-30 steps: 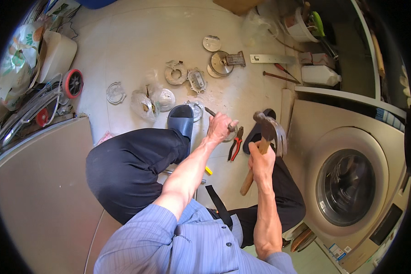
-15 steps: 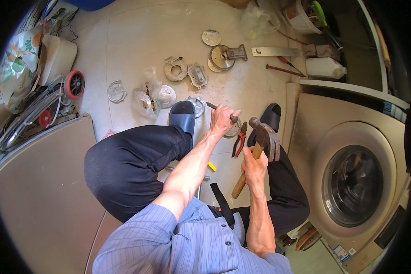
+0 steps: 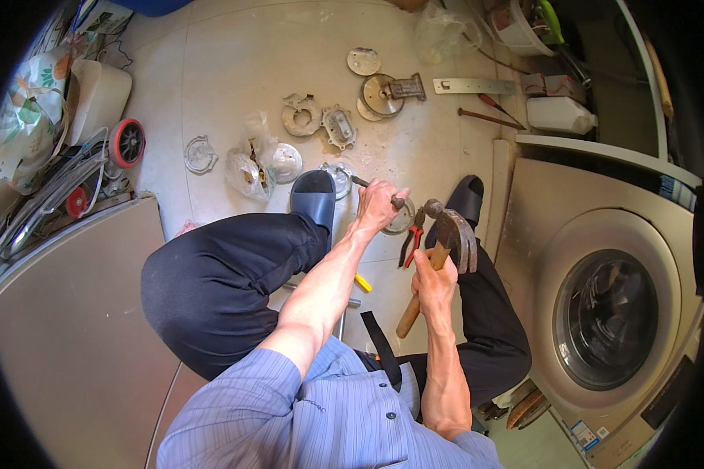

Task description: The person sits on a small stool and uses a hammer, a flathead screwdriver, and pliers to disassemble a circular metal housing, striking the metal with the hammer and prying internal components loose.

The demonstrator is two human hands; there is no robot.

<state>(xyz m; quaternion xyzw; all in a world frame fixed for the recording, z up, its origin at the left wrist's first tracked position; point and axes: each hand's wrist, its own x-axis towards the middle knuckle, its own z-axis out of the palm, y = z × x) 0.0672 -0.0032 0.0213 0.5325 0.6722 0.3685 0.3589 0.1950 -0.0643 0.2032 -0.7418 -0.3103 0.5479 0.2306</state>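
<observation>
Compared with a second ago, the hammer has shifted slightly leftward and its wooden handle has tilted a little, so its striking face is nearer the butt of the dark rod, though the two look apart; the loose parts seem to lie as they did. Right grip is wrapped firmly around the hammer's handle, just under the head. Left grip is closed around the rod, whose far end slants toward a round silver metal part on the floor, beside the left slipper. Whether that end touches the silver part cannot be told, and fingers cover the rod's middle. Another round part sits half hidden behind the left hand, with red-and-black pliers just beside it. Below the left forearm a yellow object shows only in part. Farther out lie a ring-shaped piece, a bracket-like casting and a clear bag whose contents are hard to make out; the washing machine is cut off by the dark rim.
</observation>
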